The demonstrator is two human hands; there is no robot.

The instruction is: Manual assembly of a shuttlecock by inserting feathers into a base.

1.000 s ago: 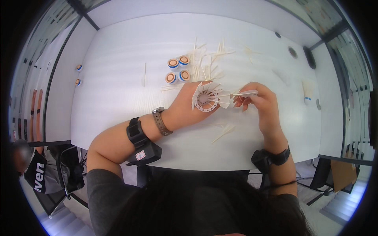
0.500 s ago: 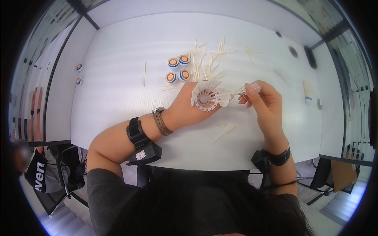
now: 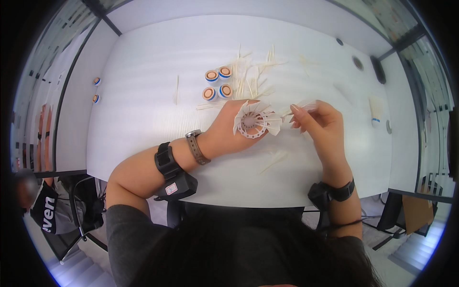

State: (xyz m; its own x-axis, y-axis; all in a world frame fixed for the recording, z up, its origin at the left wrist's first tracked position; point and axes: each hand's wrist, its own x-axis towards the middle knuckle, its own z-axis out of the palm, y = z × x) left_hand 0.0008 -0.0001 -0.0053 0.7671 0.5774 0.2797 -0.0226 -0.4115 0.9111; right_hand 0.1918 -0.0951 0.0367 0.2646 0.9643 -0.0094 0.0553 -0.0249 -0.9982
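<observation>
My left hand [image 3: 228, 128] is closed around a partly feathered shuttlecock [image 3: 258, 119]. White feathers fan out along its far and right sides, and a white ring with holes shows at its near side. The fingers behind it are mostly hidden. Just to the right, my right hand [image 3: 326, 125] pinches a white feather [image 3: 309, 105] between thumb and fingers. Its thin end points left, close to the shuttlecock; whether the two touch, I cannot tell.
Several shuttlecock corks [image 3: 209, 93] with blue bands stand grouped beyond my left hand. Loose feathers [image 3: 248, 79] lie heaped beside them. Single feathers lie near me [image 3: 275, 161] and at the left [image 3: 178, 90]. A feathered shuttlecock [image 3: 375, 110] lies at the right. Low walls edge the white table [image 3: 138, 105].
The shuttlecock has shifted slightly right and toward me, tilting a little. My right thumb has moved slightly left and nearer to me along the feather.
</observation>
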